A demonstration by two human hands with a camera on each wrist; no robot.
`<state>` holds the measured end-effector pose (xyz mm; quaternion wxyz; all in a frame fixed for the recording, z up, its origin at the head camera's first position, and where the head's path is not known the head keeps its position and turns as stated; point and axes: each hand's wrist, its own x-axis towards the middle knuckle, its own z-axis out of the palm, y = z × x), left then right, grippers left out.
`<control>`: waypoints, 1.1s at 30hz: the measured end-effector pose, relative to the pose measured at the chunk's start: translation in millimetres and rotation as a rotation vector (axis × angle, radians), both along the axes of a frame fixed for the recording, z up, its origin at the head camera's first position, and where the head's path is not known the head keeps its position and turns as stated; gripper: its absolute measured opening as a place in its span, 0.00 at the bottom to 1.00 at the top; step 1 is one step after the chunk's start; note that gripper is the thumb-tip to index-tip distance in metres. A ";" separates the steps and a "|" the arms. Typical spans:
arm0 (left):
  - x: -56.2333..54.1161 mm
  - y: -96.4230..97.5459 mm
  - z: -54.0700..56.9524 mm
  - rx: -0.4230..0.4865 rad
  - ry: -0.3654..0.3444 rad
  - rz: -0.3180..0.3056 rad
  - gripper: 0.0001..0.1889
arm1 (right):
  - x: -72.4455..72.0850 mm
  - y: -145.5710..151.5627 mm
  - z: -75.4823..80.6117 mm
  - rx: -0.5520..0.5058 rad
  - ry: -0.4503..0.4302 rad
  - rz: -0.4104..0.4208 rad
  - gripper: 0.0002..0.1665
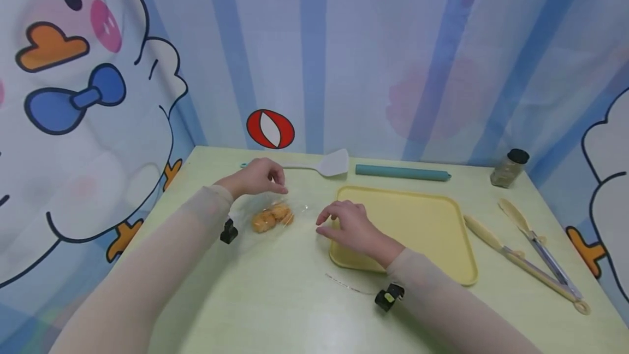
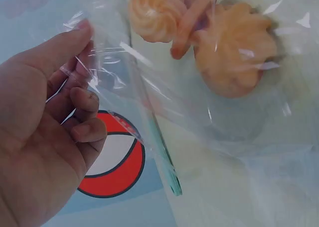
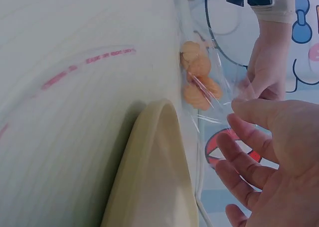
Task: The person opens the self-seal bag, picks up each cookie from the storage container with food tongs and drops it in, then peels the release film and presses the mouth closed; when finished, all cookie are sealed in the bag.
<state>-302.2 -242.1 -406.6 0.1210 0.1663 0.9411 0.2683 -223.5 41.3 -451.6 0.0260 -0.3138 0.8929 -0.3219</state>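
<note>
A clear plastic bag (image 2: 199, 120) holding several golden, swirl-shaped cookies (image 1: 272, 217) lies left of the table's middle. My left hand (image 1: 257, 177) pinches the upper edge of that bag between thumb and forefinger, its other fingers loosely curled, as the left wrist view (image 2: 55, 95) confirms. Over the left side of the yellow tray (image 1: 417, 217) hovers my right hand (image 1: 356, 228), its fingers relaxed and apart with nothing between them. Its fingertips point toward the bag. In the right wrist view the cookies show through the film, beyond the right hand's thumb.
Behind the bag lie a white spatula (image 1: 334, 164) and a teal stick (image 1: 403, 172). A jar with a black lid (image 1: 510, 168) stands at the back right. Beige-tipped tongs (image 1: 528, 258) lie right of the tray. A thin clear strip with pink marks (image 1: 348, 287) rests in front.
</note>
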 end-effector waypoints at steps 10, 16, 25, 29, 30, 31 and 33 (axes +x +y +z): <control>11.0 -19.0 3.5 0.095 0.063 0.060 0.10 | -20.3 -30.3 -8.3 -0.099 -0.097 -0.116 0.13; 17.3 -26.3 2.3 0.127 0.099 0.105 0.12 | -24.3 -37.9 -10.4 -0.162 -0.143 -0.185 0.14; 26.3 -29.3 6.6 0.218 0.143 0.148 0.11 | -27.6 -36.5 -17.7 -0.193 -0.165 -0.204 0.17; 31.4 -28.9 10.5 0.254 0.145 0.167 0.12 | -29.0 -34.8 -18.8 -0.230 -0.170 -0.205 0.20; 32.8 -28.9 11.0 0.261 0.146 0.172 0.12 | -29.3 -34.4 -18.7 -0.238 -0.169 -0.206 0.20; 34.2 -28.9 11.2 0.271 0.148 0.177 0.12 | -29.6 -34.0 -18.6 -0.243 -0.167 -0.206 0.21; 36.7 -29.1 11.1 0.287 0.152 0.188 0.12 | -29.9 -33.3 -18.5 -0.257 -0.164 -0.210 0.20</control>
